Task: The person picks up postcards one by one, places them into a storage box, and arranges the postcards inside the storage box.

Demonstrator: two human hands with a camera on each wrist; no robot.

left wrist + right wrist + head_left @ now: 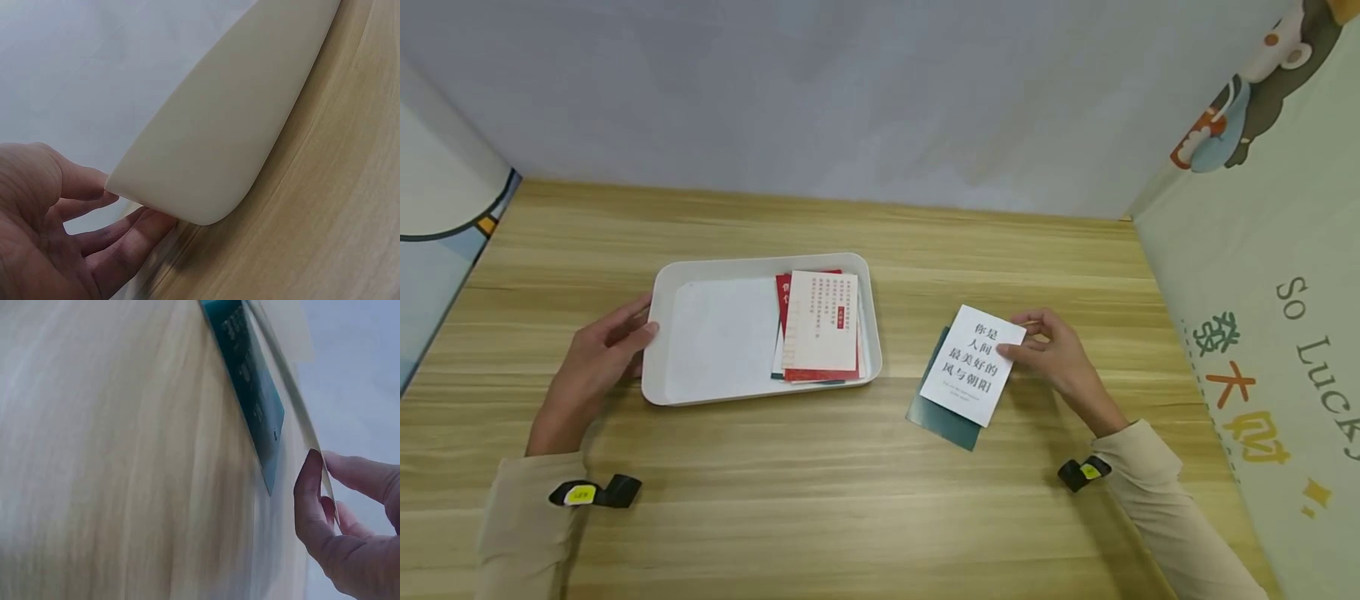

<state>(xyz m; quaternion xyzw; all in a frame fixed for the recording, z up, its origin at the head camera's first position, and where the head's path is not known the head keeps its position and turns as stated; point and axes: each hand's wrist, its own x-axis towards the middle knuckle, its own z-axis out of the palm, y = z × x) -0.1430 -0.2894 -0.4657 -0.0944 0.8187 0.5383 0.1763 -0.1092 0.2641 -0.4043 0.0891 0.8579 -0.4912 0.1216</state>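
Observation:
A white card (973, 367) with dark Chinese characters is pinched at its right edge between the thumb and fingers of my right hand (1056, 354). In the right wrist view, that card (290, 394) is raised off the wooden table. Below it a dark green card (947, 421) lies partly covered; the right wrist view shows pale print on this green card (250, 381). My left hand (598, 354) holds the left end of a shallow white tray (658, 333). In the left wrist view, the thumb meets the rim of the tray (206, 131) and the fingers touch its lower edge.
Inside the tray's right end lies a loose stack of cards, with a cream card (820, 333) on top and red cards (782, 304) showing beneath. A pale grey backdrop (820, 108) rises behind the wooden table (760, 508). At the right stands a printed light-green panel (1240, 275).

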